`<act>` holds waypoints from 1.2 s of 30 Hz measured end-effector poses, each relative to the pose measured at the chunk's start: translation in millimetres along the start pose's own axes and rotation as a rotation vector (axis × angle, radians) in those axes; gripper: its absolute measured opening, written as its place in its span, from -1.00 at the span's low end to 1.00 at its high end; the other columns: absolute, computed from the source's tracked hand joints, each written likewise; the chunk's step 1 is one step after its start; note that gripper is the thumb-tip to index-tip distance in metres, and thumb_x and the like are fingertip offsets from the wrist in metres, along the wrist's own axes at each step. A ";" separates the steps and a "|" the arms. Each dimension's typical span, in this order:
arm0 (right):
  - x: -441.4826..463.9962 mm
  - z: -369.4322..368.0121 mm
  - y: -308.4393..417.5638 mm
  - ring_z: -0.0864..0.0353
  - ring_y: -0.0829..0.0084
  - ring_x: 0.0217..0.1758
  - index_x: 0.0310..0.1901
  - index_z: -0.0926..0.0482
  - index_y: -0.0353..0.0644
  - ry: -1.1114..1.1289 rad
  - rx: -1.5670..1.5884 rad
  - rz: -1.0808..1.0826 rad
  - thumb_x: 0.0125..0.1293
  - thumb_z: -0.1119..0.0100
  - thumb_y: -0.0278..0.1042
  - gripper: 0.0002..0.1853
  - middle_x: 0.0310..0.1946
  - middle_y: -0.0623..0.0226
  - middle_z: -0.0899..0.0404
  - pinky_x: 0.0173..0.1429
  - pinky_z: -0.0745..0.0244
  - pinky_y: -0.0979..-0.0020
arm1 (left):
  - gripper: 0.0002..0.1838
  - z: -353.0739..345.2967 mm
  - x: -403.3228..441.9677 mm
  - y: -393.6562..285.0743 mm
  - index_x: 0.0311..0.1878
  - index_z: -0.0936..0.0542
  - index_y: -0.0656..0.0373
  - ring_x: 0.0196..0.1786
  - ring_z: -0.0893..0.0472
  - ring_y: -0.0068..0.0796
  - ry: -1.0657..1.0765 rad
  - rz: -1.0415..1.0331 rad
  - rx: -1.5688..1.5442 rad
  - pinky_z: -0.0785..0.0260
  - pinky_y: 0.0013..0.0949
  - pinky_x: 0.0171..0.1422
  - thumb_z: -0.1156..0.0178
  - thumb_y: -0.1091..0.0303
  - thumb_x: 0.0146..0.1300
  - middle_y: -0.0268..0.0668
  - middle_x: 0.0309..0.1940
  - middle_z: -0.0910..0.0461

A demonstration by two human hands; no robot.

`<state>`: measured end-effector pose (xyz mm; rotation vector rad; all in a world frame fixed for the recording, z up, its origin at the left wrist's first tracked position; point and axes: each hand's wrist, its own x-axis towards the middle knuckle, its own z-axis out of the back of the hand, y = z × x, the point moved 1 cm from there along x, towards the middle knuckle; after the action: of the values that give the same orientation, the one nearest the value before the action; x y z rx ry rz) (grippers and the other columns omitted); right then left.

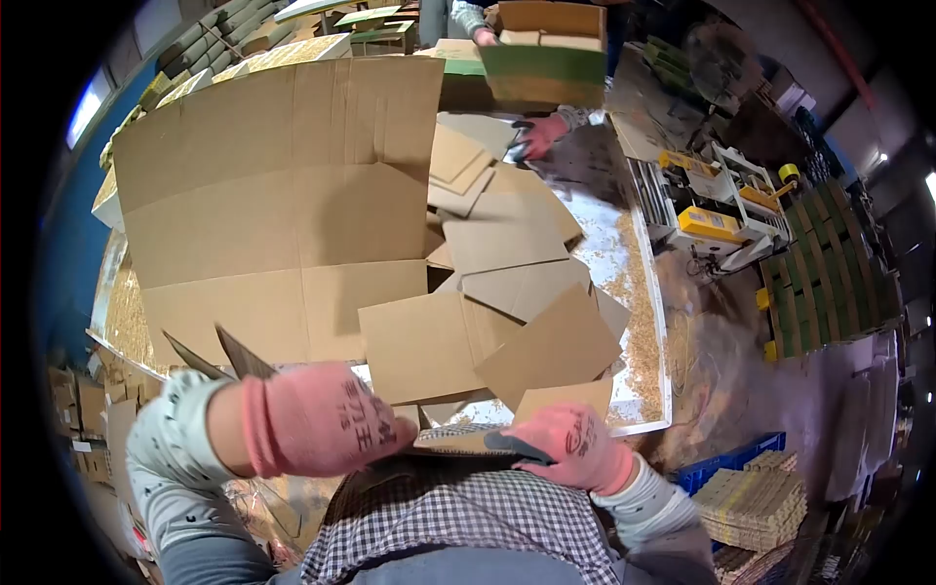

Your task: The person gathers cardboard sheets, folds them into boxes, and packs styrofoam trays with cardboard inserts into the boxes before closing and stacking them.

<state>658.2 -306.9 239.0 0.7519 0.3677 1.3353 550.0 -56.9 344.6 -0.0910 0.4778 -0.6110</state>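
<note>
My left hand (327, 419), in a pink work glove with dark printing, is closed at the near edge of the table. Close to my waist, my right hand (577, 448) wears a matching glove with dark fingertips. Between them is a piece of cardboard (456, 447), seen nearly edge-on, and both hands grip its ends. Beyond it, several loose cardboard sheets (507, 244) overlap on the white tabletop. A large creased cardboard sheet (273, 205) spreads across the left half. Two thin, dark pointed edges (242, 353) stick up behind my left wrist; I cannot tell what they belong to.
Across the table, a co-worker's gloved hand (541, 135) touches the sheets. Behind it, another hand (485, 37) is at an open green-and-brown box (544, 68). Wood shavings (639, 331) line the table's right rim. A yellow-and-white machine (712, 200) and stacked slats (751, 507) stand to the right.
</note>
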 end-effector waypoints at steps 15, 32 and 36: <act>-35.2 27.9 -122.2 -0.41 0.23 0.17 0.26 -0.27 -0.32 -0.560 0.297 -0.756 0.23 -0.12 0.14 -0.25 0.11 0.06 -0.45 0.28 -0.22 0.39 | -0.27 -27.4 74.9 58.1 0.09 -0.45 0.15 0.17 -0.37 0.02 -1.129 0.410 0.319 -0.16 0.03 0.31 -0.41 0.02 -0.18 -0.03 0.09 -0.39; -118.3 -5.8 -236.8 -0.57 0.49 -0.44 0.27 -0.22 -0.13 -1.433 1.033 -0.728 0.25 -0.14 -0.48 -0.45 -0.18 0.20 -0.57 -0.42 -0.52 0.47 | -0.67 -157.4 124.1 76.7 0.08 -0.42 0.03 0.01 -0.52 -0.19 -0.202 0.672 0.254 -0.39 -0.16 0.01 0.03 0.33 0.23 -0.17 -0.04 -0.48; -28.6 40.9 -96.3 -0.25 0.20 0.35 0.34 -0.10 -0.29 -0.754 0.307 -0.317 0.07 -0.38 -0.08 -0.10 0.32 0.08 -0.20 0.42 -0.16 0.29 | -0.87 -59.4 78.3 72.4 -0.20 -0.48 -0.03 -0.35 -0.59 -0.36 -0.367 0.577 0.440 -0.40 -0.27 -0.36 0.00 0.35 0.20 -0.34 -0.46 -0.51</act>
<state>748.8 -350.5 198.2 1.3263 0.0738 0.6314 617.1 -39.0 244.3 0.3408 -0.0054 -0.1123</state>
